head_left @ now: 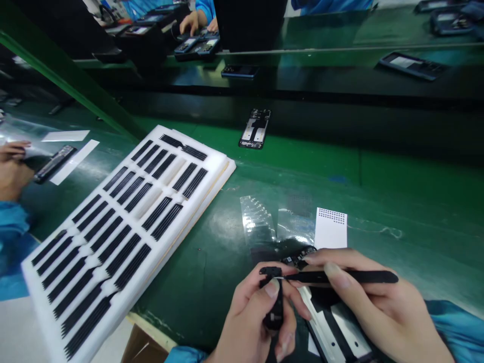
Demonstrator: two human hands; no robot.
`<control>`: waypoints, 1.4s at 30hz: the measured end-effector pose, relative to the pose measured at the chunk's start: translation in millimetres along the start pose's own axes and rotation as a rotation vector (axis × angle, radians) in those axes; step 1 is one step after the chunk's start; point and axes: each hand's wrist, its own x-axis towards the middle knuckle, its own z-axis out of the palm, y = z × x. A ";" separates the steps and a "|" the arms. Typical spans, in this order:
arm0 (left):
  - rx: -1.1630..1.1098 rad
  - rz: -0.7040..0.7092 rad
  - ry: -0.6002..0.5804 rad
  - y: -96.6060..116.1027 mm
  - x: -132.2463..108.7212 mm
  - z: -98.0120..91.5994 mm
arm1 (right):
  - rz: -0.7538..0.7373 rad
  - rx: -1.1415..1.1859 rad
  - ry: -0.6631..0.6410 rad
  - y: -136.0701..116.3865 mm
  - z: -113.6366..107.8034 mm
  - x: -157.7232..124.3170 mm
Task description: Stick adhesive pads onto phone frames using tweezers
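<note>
Head camera: left hand (247,317) is pinching a small black part (278,308) above the table (212,242), while the right hand (378,305) is pinching black tweezers (363,276), their tip apparently touching the part's upper end. Opened phone (321,322) is lying below; white foam tray (215,169) is resting farther left.

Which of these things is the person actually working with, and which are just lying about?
Seemingly in use:
small black part, held in the left hand
black tweezers in the right hand, tips at that part
open phone body below the right hand, perhaps

Seemingly lying about:
white foam tray
dotted white card
clear film
second phone body, farther back
</note>
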 end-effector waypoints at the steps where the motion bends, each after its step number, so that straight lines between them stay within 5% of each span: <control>1: 0.009 -0.014 0.011 1.4 -0.3 1.0 | -0.005 0.004 -0.004 -1.6 0.1 -1.1; 3: 0.059 -0.048 0.071 6.2 -1.2 4.5 | -0.022 0.012 -0.030 -5.4 -3.3 -1.6; 6: 0.187 -0.020 0.318 17.3 -1.4 11.2 | -0.046 0.013 0.047 -6.2 -20.1 7.9; 9: 0.320 0.066 0.588 28.5 1.9 16.7 | 0.089 0.148 0.274 8.7 -43.3 32.6; 11: 0.438 0.103 0.646 34.2 5.6 19.7 | 0.221 0.301 0.279 26.4 -53.6 52.4; 17: 0.871 0.307 0.521 46.7 26.2 23.1 | 0.366 0.451 0.039 64.9 -49.4 82.0; 23: 2.154 0.646 -0.058 48.2 67.3 8.2 | 0.305 0.457 -0.015 70.8 -48.6 81.4; 26: 2.533 0.711 -0.127 42.8 73.8 -0.3 | 0.255 0.474 -0.009 69.1 -46.2 80.8; 34: 2.685 0.601 -0.154 40.7 63.8 -7.4 | 0.160 0.439 -0.014 64.3 -18.8 82.3; 42: 2.737 0.493 -0.147 40.7 66.3 -1.5 | 0.155 0.398 -0.001 70.7 -18.6 82.0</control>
